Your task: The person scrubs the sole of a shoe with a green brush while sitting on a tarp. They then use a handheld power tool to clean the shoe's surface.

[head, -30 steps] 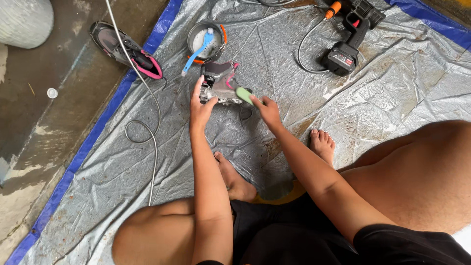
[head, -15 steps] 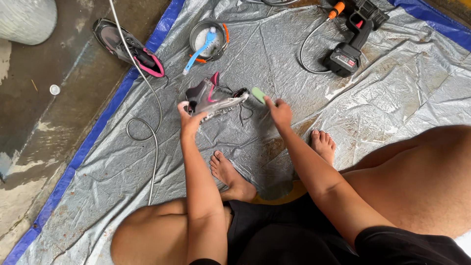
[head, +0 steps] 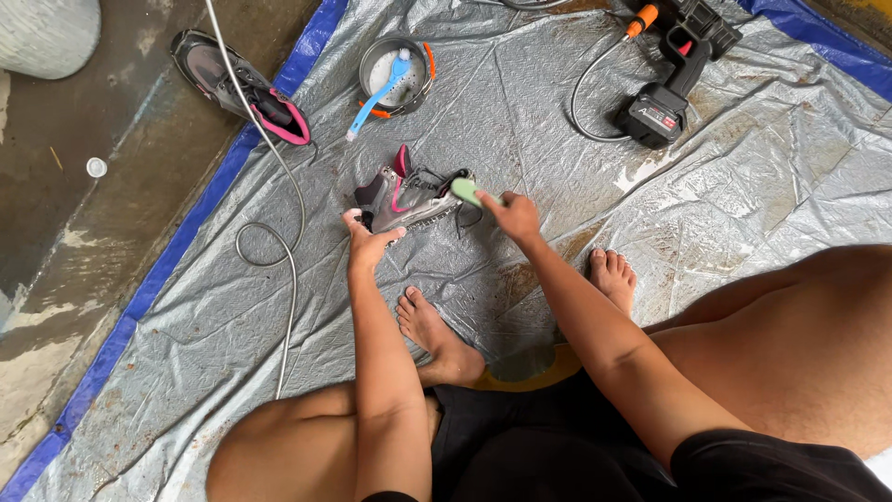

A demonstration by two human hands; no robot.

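A: What is the seated person wearing?
B: The person is wearing black shorts (head: 520, 437) and a black short sleeve (head: 771, 465) (only its edge is showing at the lower right).
A: And the extremities?
B: Both hands, forearms and feet are going uncovered.

The ground was covered by a crinkled silver-grey tarpaulin (head: 520, 112) with a blue edge (head: 139, 297) running diagonally along the left and again at the upper right corner. The sheet was wet and streaked with brown dirt, most heavily toward the right. Beyond the blue edge lay a bare concrete floor (head: 65, 232), dark, damp and patched with pale stains. A small white cap (head: 96, 167) sat on the concrete. A pale ribbed container (head: 42, 33) stood at the upper left corner, partly out of view. Lighting was even, soft daylight without hard shadows.
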